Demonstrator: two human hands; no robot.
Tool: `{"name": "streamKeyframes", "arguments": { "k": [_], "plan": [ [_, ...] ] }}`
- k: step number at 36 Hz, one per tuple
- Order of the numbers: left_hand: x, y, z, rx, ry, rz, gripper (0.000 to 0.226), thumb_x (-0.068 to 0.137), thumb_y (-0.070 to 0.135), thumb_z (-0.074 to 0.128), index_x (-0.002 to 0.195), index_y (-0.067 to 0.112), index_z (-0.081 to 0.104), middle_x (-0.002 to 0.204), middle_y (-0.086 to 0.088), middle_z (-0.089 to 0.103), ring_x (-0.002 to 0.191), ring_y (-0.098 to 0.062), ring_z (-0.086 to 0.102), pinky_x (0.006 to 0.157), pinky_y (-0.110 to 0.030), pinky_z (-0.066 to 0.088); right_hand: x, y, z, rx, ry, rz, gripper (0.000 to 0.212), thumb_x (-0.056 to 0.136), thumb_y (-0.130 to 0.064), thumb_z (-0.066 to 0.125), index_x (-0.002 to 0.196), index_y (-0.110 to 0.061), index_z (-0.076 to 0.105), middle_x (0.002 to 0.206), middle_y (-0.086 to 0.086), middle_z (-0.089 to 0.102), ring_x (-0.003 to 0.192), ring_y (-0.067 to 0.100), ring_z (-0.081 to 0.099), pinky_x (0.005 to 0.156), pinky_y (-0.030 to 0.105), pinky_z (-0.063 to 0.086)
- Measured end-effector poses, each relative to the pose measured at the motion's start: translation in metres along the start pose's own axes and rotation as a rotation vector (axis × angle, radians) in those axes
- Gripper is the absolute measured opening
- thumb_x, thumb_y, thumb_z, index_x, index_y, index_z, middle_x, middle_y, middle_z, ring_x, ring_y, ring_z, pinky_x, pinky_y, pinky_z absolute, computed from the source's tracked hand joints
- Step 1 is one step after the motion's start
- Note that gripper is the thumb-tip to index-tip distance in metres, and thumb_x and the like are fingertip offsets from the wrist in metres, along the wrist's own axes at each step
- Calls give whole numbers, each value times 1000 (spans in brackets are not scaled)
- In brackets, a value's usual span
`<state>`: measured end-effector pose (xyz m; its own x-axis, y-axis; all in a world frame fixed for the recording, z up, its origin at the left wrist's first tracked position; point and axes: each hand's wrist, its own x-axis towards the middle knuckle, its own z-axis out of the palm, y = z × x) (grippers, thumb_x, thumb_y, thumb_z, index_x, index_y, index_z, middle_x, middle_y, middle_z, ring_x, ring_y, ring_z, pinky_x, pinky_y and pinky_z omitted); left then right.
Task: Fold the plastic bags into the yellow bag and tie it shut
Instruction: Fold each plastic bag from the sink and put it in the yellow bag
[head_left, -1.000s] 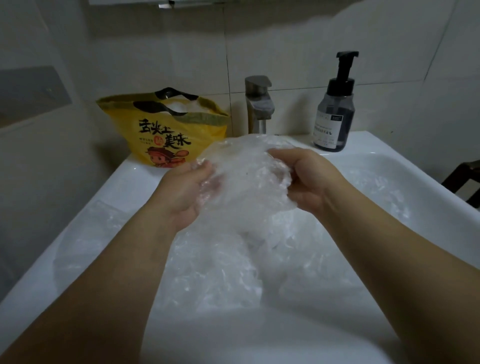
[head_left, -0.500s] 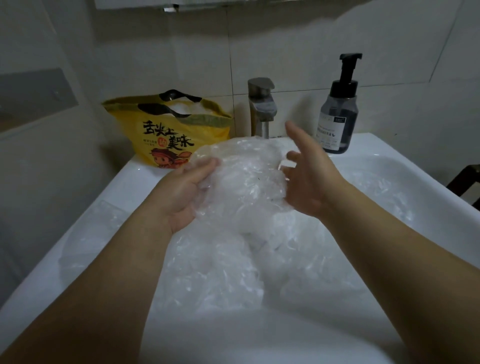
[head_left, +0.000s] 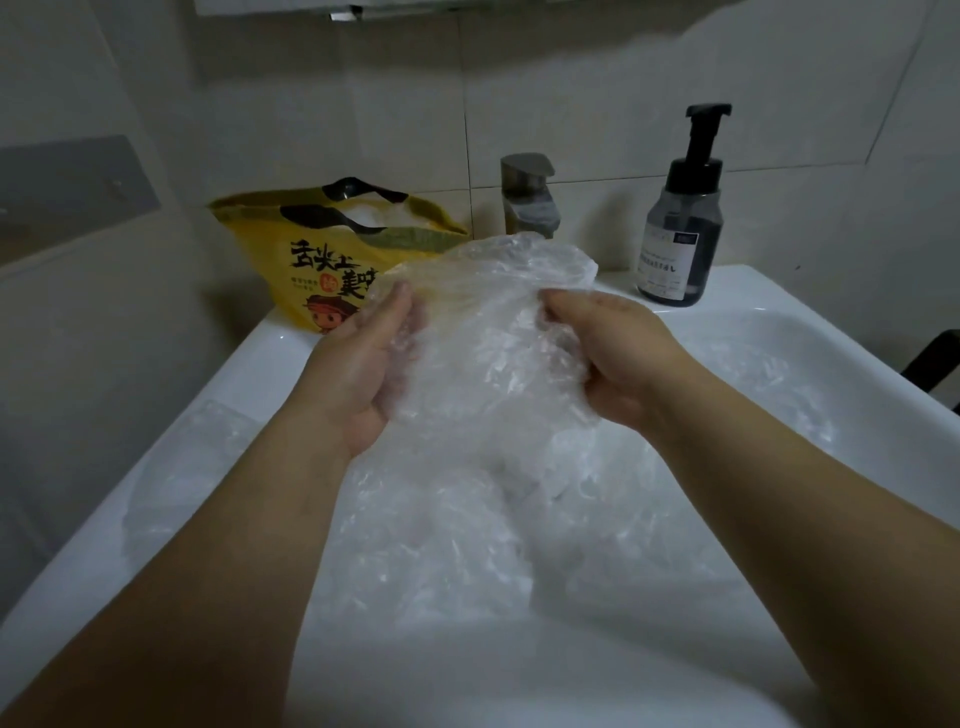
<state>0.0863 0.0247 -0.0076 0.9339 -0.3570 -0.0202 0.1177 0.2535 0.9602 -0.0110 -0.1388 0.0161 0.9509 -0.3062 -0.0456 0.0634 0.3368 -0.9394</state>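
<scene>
Yellow bag (head_left: 322, 270) stands open at the back-left corner of the sink (head_left: 249, 364), with some white plastic already inside. Left hand (head_left: 358, 374) and right hand (head_left: 618, 358) both curl their fingers round a crumpled clear plastic bag (head_left: 493, 338) above the basin. Loose bags (head_left: 441, 545) are still piled below, so most of the folding and all of the tying are left.

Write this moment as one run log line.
step: folding; left hand: holds clear plastic bag; right hand: grips it; yellow bag: open, untied, behind; sink: more plastic bags inside
</scene>
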Motion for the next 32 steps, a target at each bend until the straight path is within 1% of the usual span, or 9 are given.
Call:
{"name": "streamKeyframes", "arguments": {
  "k": [2,4,7,13,16,19,23,29,32],
  "plan": [
    [0,2,-1,8,15,28,27,86,34,71,110,23,67,111,5,70,104,-12,65,90,-29,53,0,0,-3,-156,-7,-64,9,90,-16,64,94,-8,67,88,14,73,78,26,72,68,38,60],
    [-1,2,-1,181,109,117,62,70,36,77,128,21,58,120,4,64,111,-13,60,88,-29,49,1,4,-5,-451,27,-158,9,85,-17,70,93,-13,66,89,13,71,79,28,69,71,42,58],
    [-8,6,-1,362,183,324,90,60,30,68,145,22,38,135,4,52,118,-12,53,91,-26,43,4,11,-6,-832,63,-304,33,83,-20,72,114,-16,61,100,3,67,84,14,64,68,26,54],
    [-29,3,14,625,-115,450,83,70,54,74,144,33,41,131,18,51,124,-3,47,99,-23,41,1,16,-2,-927,-84,-332,65,81,-20,75,139,-21,44,123,1,61,99,11,62,77,17,50],
    [-35,2,19,693,-181,426,53,69,57,66,116,32,66,110,18,68,107,2,60,94,-26,50,-3,14,1,-950,-143,-330,72,79,-21,77,141,-26,39,117,-6,55,90,2,56,62,8,47],
    [-34,8,19,545,-119,452,11,83,36,66,86,27,71,74,15,70,74,2,64,66,-16,52,-5,11,1,-960,-179,-278,76,78,-22,78,141,-30,36,106,-9,52,86,4,57,59,10,49],
    [-23,16,9,171,-82,338,5,85,22,67,89,20,69,82,5,71,80,-11,67,72,-28,55,0,12,-5,-1065,-82,-225,55,81,-27,74,131,-22,50,114,-2,58,85,12,60,68,22,52],
    [-15,22,-3,-28,-164,163,49,77,20,71,119,0,57,125,-24,60,112,-35,61,95,-46,51,4,5,-7,-431,68,-68,46,88,-9,65,131,-10,50,116,11,59,93,26,64,78,34,58],
    [-18,23,-3,-75,-254,76,38,74,26,79,108,12,73,112,-12,71,100,-22,68,86,-38,57,5,2,-6,-280,62,-62,41,88,-2,61,127,-7,52,115,12,61,100,30,63,86,41,57]
  ]
}}
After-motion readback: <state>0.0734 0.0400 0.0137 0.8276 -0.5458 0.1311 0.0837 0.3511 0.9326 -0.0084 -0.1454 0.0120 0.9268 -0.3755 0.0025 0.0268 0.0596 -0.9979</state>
